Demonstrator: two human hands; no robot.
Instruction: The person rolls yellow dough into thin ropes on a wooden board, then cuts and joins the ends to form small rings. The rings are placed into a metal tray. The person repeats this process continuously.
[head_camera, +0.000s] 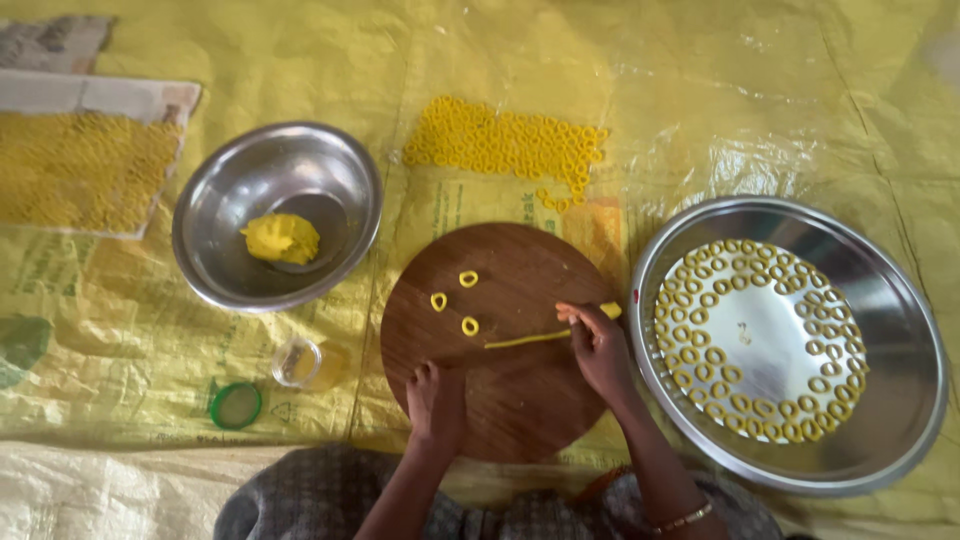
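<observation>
A round dark wooden board (520, 400) lies in front of me. On it sit three small yellow dough rings (468, 279) and a thin yellow dough strand (525, 341). My right hand (598, 350) pinches the thicker right end of that strand. My left hand (435, 404) rests on the board's near left edge with fingers curled and nothing visible in it.
A steel bowl (215, 195) at the left holds a lump of yellow dough (282, 238). A wide steel plate (900, 340) on the right carries several dough rings. More rings lie on the yellow plastic sheet (800, 110) and on newspaper (85, 165). A small glass (298, 362) and green lid (236, 405) sit nearby.
</observation>
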